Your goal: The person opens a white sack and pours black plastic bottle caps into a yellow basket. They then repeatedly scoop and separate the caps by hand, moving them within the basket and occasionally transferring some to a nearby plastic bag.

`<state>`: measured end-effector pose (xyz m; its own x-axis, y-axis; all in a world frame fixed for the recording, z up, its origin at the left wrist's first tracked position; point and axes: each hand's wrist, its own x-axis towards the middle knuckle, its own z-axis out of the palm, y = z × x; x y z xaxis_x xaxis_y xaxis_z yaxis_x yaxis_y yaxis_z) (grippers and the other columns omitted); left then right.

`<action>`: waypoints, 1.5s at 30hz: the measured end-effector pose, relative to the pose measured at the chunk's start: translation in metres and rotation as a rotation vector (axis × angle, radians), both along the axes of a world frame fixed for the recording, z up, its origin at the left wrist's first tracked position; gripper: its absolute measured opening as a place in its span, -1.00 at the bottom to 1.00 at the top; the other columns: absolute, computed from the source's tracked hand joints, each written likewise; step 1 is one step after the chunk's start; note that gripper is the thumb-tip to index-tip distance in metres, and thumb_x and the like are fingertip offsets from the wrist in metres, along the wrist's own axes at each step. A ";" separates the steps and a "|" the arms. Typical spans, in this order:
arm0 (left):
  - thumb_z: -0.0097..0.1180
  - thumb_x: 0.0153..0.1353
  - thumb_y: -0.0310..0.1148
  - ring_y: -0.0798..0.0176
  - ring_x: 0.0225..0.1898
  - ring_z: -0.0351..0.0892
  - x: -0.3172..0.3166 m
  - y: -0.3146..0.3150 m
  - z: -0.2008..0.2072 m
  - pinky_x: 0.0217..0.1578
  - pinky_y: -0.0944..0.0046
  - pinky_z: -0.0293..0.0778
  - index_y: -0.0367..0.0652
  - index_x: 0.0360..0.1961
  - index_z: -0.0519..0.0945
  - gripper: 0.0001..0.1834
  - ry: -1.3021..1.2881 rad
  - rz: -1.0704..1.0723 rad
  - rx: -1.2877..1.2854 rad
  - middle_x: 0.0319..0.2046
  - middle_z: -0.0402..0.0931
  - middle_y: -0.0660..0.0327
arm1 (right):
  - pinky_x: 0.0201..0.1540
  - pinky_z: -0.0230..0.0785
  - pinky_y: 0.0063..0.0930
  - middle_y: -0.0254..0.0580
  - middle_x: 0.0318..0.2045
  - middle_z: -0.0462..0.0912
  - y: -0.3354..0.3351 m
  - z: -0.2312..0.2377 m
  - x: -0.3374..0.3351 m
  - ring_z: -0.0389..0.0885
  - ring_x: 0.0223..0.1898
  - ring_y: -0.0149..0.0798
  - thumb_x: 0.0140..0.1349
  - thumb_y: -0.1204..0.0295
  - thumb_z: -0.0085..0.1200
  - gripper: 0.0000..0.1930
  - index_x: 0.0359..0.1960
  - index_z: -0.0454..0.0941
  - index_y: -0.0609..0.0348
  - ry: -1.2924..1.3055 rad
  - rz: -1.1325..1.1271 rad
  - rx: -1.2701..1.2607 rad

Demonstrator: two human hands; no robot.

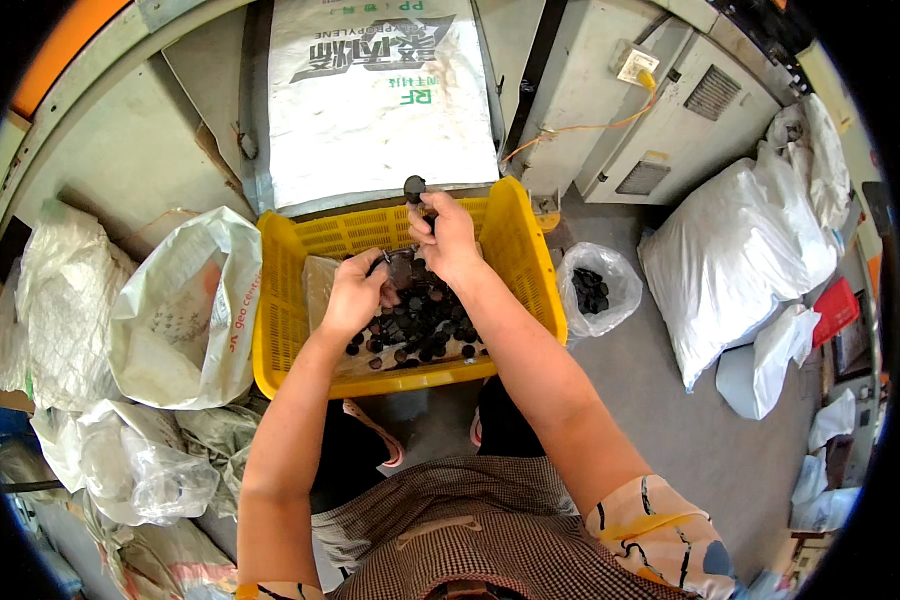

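Note:
My right hand (pixel 448 238) is raised over a yellow slotted plastic basket (pixel 518 245), its fingers closed on a small black round piece (pixel 414 187) like a cap or disc. Lower and to the left, my left hand (pixel 355 295) has its fingertips pinched around a thin dark part (pixel 376 262), whose kind is too small to make out. Beneath both hands, many loose black round pieces (pixel 420 328) lie over a pale liner in the basket.
Right of the basket stands a clear plastic bag (pixel 610 300) with black pieces inside. White sacks (pixel 735 260) are piled farther right. An open white woven sack (pixel 185 320) stands at the left. A sheet-covered panel (pixel 380 130) rises behind, beside a grey machine cabinet (pixel 695 120).

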<state>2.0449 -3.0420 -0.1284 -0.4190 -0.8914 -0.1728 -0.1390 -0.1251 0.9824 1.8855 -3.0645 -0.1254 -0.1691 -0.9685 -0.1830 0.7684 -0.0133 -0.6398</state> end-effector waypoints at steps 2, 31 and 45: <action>-0.01 0.12 -0.47 0.11 -0.46 0.54 0.002 0.001 -0.004 -0.46 0.16 0.46 -0.33 -0.38 0.44 -0.88 -0.565 0.103 -0.593 -0.50 0.47 0.07 | -0.65 0.04 -0.60 -0.19 -0.44 0.48 0.000 0.004 -0.001 0.23 -0.65 -0.49 0.21 0.46 -0.16 -0.87 -0.29 0.34 0.26 0.305 -0.057 0.013; 0.02 0.13 -0.27 -0.17 -0.21 0.54 0.203 -0.044 -0.001 -0.20 0.04 0.41 -0.29 -0.18 0.58 -0.67 -0.994 0.542 -0.449 -0.32 0.55 -0.19 | -0.26 0.40 -0.29 0.00 -0.34 0.61 -0.043 -0.137 -0.104 0.57 -0.34 -0.09 0.09 0.38 0.08 -0.71 -0.30 0.53 0.45 1.283 0.241 0.756; 0.08 0.02 -0.63 -0.10 -0.11 0.46 0.122 -0.072 -0.059 -0.16 0.12 0.45 -0.25 -0.08 0.46 -0.63 -0.878 0.252 -0.603 -0.16 0.46 0.00 | 0.10 0.31 -0.09 0.24 0.32 -0.13 -0.056 -0.307 -0.097 0.16 0.24 0.18 0.02 0.29 0.26 -0.05 0.36 -0.18 -0.16 2.157 1.345 0.417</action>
